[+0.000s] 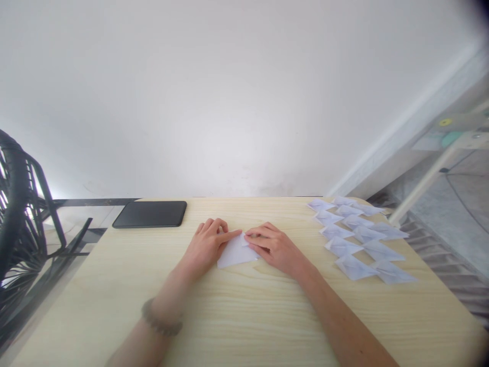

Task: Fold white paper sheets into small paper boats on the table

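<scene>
A small white piece of folded paper (234, 255) lies on the table between my hands, its wide lower edge toward me. My left hand (208, 243) is on its left side, the index finger stretched along the upper edge and the other fingers curled. With fingers and thumb brought together, my right hand (273, 247) pinches a small flap at the paper's upper right. Fingertips of both hands nearly meet at the top of the paper and cover part of its edge. A dark beaded bracelet (160, 321) circles my left wrist.
Several folded white paper pieces (342, 247) stand in rows on the right of the light wood table (244, 316). A black phone (150, 214) lies at the back left. Beyond the left edge is a dark woven chair (19, 204); a white wall (229, 102) rises behind.
</scene>
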Available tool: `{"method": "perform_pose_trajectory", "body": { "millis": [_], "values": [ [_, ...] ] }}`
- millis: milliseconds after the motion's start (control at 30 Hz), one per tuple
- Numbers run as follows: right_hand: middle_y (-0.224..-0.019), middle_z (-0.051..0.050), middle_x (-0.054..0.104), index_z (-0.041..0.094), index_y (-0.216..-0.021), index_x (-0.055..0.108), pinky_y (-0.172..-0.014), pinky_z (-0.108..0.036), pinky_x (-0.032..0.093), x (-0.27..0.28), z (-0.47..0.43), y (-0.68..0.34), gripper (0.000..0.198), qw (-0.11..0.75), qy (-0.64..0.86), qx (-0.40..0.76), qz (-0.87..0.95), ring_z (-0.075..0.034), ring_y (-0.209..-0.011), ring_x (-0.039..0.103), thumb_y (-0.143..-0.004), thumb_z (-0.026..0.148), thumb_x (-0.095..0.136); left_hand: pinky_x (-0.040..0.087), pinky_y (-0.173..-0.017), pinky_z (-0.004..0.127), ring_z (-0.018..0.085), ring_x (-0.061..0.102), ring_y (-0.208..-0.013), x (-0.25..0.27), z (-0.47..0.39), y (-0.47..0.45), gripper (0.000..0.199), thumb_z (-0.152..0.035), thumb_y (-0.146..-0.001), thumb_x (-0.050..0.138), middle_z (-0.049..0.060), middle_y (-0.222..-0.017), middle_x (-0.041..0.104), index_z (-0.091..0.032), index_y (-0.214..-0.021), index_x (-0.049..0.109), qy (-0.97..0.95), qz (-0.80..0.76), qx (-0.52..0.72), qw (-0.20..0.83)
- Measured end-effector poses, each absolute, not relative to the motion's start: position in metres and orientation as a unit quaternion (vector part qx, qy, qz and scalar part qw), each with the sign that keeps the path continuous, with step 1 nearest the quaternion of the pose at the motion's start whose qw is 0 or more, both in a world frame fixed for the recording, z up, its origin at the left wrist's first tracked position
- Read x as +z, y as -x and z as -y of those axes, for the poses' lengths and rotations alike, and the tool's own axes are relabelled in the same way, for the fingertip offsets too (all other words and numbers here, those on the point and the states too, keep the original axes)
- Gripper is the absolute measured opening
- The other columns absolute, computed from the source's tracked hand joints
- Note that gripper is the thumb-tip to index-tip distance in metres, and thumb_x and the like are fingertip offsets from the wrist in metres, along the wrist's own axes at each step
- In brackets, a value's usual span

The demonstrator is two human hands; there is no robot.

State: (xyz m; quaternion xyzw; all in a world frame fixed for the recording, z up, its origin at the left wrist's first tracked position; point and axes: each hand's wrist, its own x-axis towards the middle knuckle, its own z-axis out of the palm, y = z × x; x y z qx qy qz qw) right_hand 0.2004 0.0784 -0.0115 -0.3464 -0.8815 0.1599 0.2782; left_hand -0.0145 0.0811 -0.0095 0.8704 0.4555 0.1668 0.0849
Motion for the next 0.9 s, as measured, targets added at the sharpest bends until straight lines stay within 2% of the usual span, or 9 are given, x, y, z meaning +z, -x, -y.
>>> {"method": "perform_pose_trajectory", "body": {
  "millis": [200, 367, 500, 700, 800, 900],
  "values": [
    [-0.105, -0.004, 0.059, 0.022, -0.101, 0.062, -0.086, -0.033, 0.042, -0.008, -0.076, -0.198, 0.026, 0.274, 0.36, 0.159, 0.878, -0.017, -0.095, 0.048, -0.082, 0.016, 0.046, 0.035, -0.077, 0.033, 0.018, 0.044, -0.084, -0.007, -0.08, 0.013, 0.032, -0.021, -0.084, 0.041, 0.005, -0.092, 0.05, -0.032, -0.11, 0.057, -0.863, -0.472, 0.161, 0.08],
    [-0.103, -0.004, 0.059, 0.024, -0.096, 0.064, -0.083, -0.033, 0.044, -0.011, -0.077, -0.197, 0.023, 0.288, 0.37, 0.154, 0.87, -0.017, -0.092, 0.049, -0.08, 0.017, 0.049, 0.034, -0.073, 0.032, 0.018, 0.046, -0.082, -0.006, -0.079, 0.005, 0.027, -0.033, -0.084, 0.042, 0.004, -0.089, 0.051, -0.031, -0.104, 0.06, -0.842, -0.502, 0.18, 0.081],
    [-0.1, -0.003, 0.06, 0.025, -0.092, 0.065, -0.08, -0.032, 0.044, -0.017, -0.08, -0.197, 0.019, 0.294, 0.374, 0.153, 0.866, -0.016, -0.088, 0.05, -0.08, 0.019, 0.051, 0.034, -0.075, 0.034, 0.019, 0.048, -0.086, -0.011, -0.081, -0.001, 0.026, -0.037, -0.082, 0.045, 0.004, -0.091, 0.054, -0.029, -0.102, 0.061, -0.809, -0.541, 0.211, 0.087],
    [-0.093, -0.003, 0.06, 0.022, -0.094, 0.059, -0.079, -0.03, 0.043, -0.012, -0.081, -0.195, 0.017, 0.303, 0.399, 0.212, 0.839, -0.015, -0.087, 0.052, -0.078, 0.021, 0.054, 0.035, -0.08, 0.034, 0.019, 0.052, -0.086, -0.015, -0.088, 0.002, 0.017, -0.034, -0.076, 0.053, 0.002, -0.086, 0.057, -0.024, -0.082, 0.065, -0.759, -0.56, 0.265, 0.199],
    [-0.096, -0.004, 0.059, 0.021, -0.099, 0.055, -0.077, -0.029, 0.043, -0.009, -0.08, -0.192, 0.022, 0.3, 0.432, 0.23, 0.819, -0.015, -0.088, 0.052, -0.077, 0.023, 0.055, 0.04, -0.074, 0.029, 0.016, 0.054, -0.077, -0.009, -0.089, 0.005, 0.017, -0.032, -0.076, 0.052, 0.002, -0.083, 0.057, -0.019, -0.076, 0.063, -0.74, -0.538, 0.29, 0.28],
    [-0.089, -0.003, 0.059, 0.02, -0.091, 0.058, -0.074, -0.027, 0.041, -0.01, -0.079, -0.189, 0.015, 0.289, 0.443, 0.213, 0.821, -0.015, -0.083, 0.052, -0.078, 0.026, 0.053, 0.042, -0.07, 0.025, 0.014, 0.054, -0.077, -0.002, -0.086, 0.006, 0.019, -0.032, -0.078, 0.049, 0.004, -0.083, 0.057, -0.017, -0.077, 0.06, -0.732, -0.498, 0.316, 0.341]
  ]
}}
